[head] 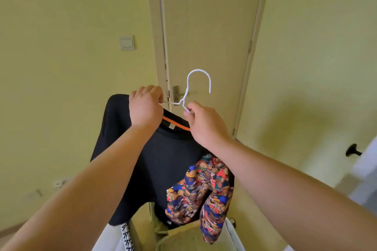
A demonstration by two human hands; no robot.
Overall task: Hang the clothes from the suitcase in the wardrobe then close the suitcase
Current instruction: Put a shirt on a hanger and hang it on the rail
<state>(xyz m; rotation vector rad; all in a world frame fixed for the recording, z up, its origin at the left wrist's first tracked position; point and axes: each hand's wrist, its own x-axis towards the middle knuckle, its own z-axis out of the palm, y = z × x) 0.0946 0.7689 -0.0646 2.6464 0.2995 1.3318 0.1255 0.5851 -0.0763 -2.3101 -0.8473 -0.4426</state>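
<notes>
The left hand point(145, 106) gripped one arm of the white hanger point(199, 70) at the shoulder of the black shirt point(163, 159), held up before the door point(204, 26), while the right hand point(206, 124) pinched the bare arm, which probably needed threading under the collar without stretching it

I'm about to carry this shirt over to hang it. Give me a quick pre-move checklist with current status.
1. Left hand grips hanger and black shirt: ok.
2. Right hand pinches the wire below the hook: ok.
3. Hook free of cloth, pointing up: ok.
4. Shirt seated on both hanger arms: cannot tell, the hands cover them.
5. Patterned garment clear of the shirt: cannot tell, it hangs close under the right forearm.
6. Wardrobe rail in sight: not ok, not in view.
</notes>
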